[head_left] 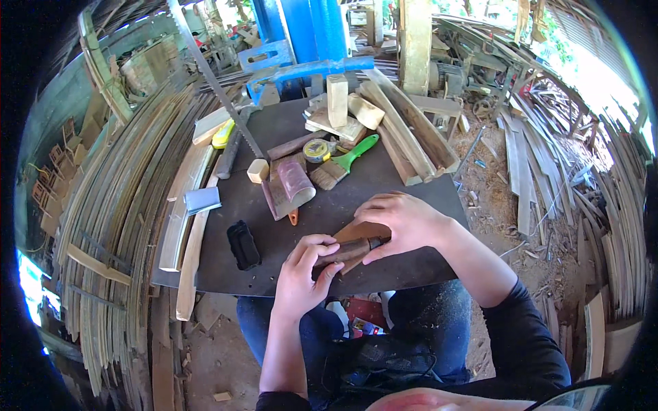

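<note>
Where the dark counter [274,240] reaches the person's lap, a brown wooden piece [353,248] is held down near its front edge, seemingly so that the board takes the pressure of the work. Its long axis is laid roughly left to right, tilted a little, the right end lying farther from the body and the left end pointing back toward the left wrist. Over the right end the right hand [404,220] is spread and pressed flat, apparently to pin the piece. The left end is grasped by the left hand [305,270], fingers curled round it with what looks like a scrap of sandpaper, though that cannot be told for sure. Farther back, within reach, a curled sandpaper sheet [295,185], a green-handled brush [343,164], a black block [243,244] and a small yellow tape measure [317,151] are laid well apart from the hands.
</note>
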The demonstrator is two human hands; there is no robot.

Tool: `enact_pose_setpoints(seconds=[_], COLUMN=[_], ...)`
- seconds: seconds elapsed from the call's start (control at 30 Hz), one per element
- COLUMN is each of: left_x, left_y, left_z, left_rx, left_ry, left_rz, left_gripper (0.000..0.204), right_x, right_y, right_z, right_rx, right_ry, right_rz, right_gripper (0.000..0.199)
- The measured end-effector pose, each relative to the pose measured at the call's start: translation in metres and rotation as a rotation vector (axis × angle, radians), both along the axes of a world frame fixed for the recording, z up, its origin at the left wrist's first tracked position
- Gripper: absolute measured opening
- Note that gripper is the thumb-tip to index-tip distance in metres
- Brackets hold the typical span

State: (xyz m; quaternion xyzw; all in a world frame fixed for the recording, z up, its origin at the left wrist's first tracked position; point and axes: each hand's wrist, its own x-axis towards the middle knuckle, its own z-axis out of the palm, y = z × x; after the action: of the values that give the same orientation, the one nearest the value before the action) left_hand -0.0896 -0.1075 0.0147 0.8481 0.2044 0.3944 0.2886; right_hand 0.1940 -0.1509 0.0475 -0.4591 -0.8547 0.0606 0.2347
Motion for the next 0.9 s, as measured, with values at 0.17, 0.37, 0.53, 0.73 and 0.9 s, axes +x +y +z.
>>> enact_pose_setpoints(seconds=[0.17, 0.37, 0.53, 0.73, 0.9], left_x=[0.000, 0.001, 0.001, 0.004, 0.000], left_y=[-0.001, -0.002, -0.003, 0.002, 0.006], left_z=[0.000, 0.001, 0.001, 0.001, 0.000], left_rx=[0.029, 0.015, 0.007, 0.070, 0.113], left_ry=[0.033, 0.022, -0.036, -0.088, -0.069], left_rz=[0.054, 0.064, 0.109, 0.214, 0.160], left_gripper=[0.032, 0.033, 0.039, 0.049, 0.046], right_x=[-0.002, -0.004, -0.007, -0.013, -0.013], right_y=[0.005, 0.007, 0.009, 0.006, 0.003], right_z=[-0.010, -0.012, -0.017, -0.016, -0.017], right_rx=[0.071, 0.073, 0.158, 0.171, 0.231], right_ry=[-0.023, 0.024, -0.028, -0.112, -0.056], right_rz=[-0.014, 0.006, -0.011, -0.104, -0.082], right_gripper=[0.068, 0.070, 0.068, 0.064, 0.059])
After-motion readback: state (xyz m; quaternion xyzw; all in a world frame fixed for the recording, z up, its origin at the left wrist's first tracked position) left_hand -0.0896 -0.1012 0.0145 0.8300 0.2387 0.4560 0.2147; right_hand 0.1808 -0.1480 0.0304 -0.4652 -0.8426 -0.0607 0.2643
